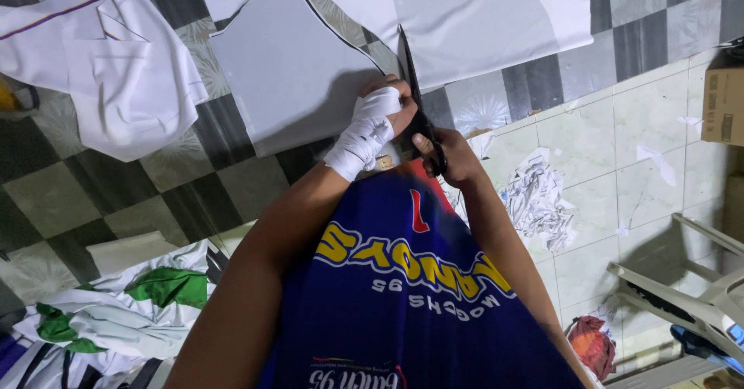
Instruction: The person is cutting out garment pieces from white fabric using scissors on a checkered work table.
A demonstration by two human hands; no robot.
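My right hand (453, 156) grips the handles of black scissors (415, 94), whose blades point away from me into white fabric (465, 17) spread on a checkered table cover (232, 187). My left hand (372, 129), wrapped in white bandage, presses on the cloth just left of the blades. A cut piece of pale grey-white fabric (287, 63) lies to the left of the cut line. My blue shirt fills the lower middle of the view.
A folded white garment (116, 56) lies at the far left. Green and white cloth (116, 311) is heaped at the lower left. White fabric scraps (539, 199) litter the tiled floor. A white plastic chair (690, 296) and a cardboard box (725, 102) stand on the right.
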